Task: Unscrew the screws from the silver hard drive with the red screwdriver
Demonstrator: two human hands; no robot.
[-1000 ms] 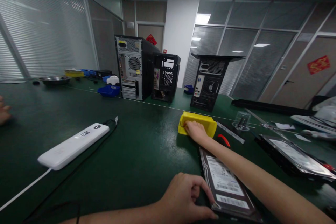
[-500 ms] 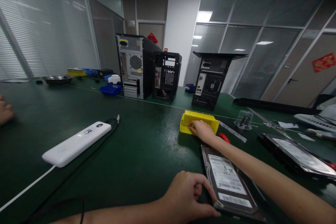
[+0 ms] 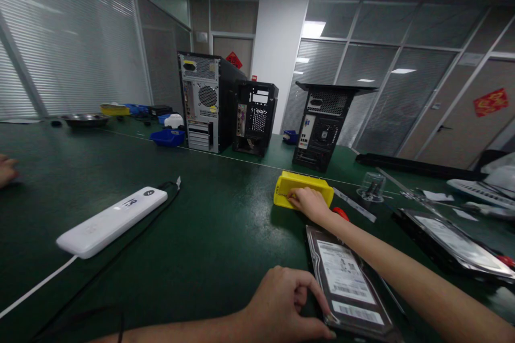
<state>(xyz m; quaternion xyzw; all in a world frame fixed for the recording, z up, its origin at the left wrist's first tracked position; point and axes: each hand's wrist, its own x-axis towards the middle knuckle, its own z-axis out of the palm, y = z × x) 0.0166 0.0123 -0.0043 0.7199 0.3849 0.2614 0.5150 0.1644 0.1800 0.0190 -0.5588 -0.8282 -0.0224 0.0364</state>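
A hard drive (image 3: 348, 273) with a white label lies flat on the green table. My left hand (image 3: 287, 303) grips its near left corner between thumb and forefinger. Beyond the drive, a small yellow bin (image 3: 303, 178) has its open side facing me. My right hand (image 3: 309, 202) reaches into it, the fingertips pinched together low inside near its left end. Whatever sits between those fingertips is too small to make out. A red-handled tool (image 3: 340, 213) shows partly behind my right forearm.
A white power bank-like device (image 3: 112, 222) with cables lies left. Computer cases (image 3: 217, 102) stand at the back. Right are a clear cup (image 3: 372, 187) holding small parts, a metal strip (image 3: 356, 204) and another drive (image 3: 454, 241). Another person's hand (image 3: 7, 170) shows at the left edge.
The view has shifted slightly. My left hand stays at the drive's corner and my right hand stays inside the yellow bin, with little visible movement.
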